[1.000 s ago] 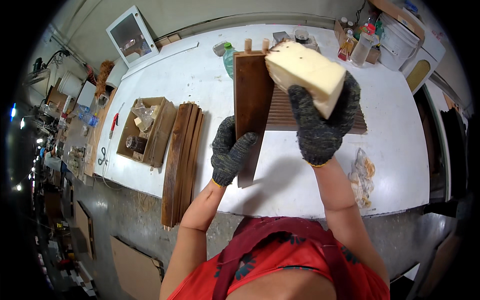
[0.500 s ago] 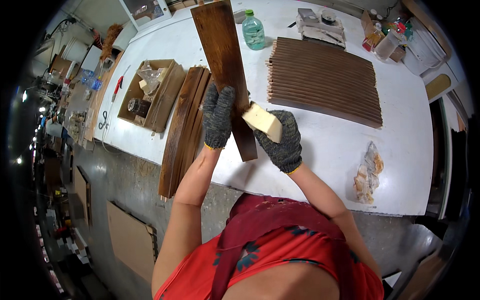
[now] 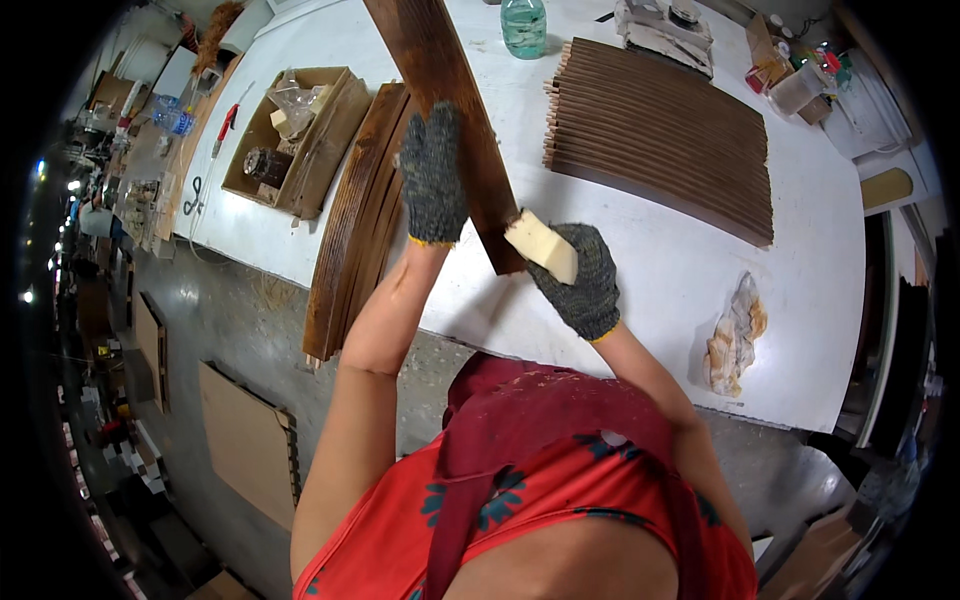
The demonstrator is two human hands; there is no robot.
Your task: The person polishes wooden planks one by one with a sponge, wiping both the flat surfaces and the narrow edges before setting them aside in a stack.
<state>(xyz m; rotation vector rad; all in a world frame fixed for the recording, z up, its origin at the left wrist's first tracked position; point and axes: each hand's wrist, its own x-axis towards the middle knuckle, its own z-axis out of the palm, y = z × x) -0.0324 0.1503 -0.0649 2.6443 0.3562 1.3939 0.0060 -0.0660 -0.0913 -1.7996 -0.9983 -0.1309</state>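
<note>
In a dark knitted glove, my left hand (image 3: pixel 436 178) grips a long brown-stained wooden board (image 3: pixel 450 95), its fingers lying over the face and the thumb side hidden. The board is held up at a slant, and its far end runs out of the picture. My right hand (image 3: pixel 582 285), gloved alike, is closed on a pale yellow sponge block (image 3: pixel 542 246). One dark-stained end of the sponge touches the board's right edge close to its near end. Left of my left hand, several brown boards (image 3: pixel 352 225) lie stacked at the table's edge.
On the white table (image 3: pixel 640 330) a row of dark slats (image 3: pixel 660 140) lies at the right. A cardboard box (image 3: pixel 330 135) holding a jar stands at the left. A green-tinted bottle (image 3: pixel 524 28), a crumpled plastic bag (image 3: pixel 737 335), a red-handled tool (image 3: pixel 226 130) and scissors (image 3: pixel 194 195) also lie about.
The sponge has slid along the board's edge toward its near end. The view has shifted, so the table's things sit higher in the picture. Both hands keep their holds.
</note>
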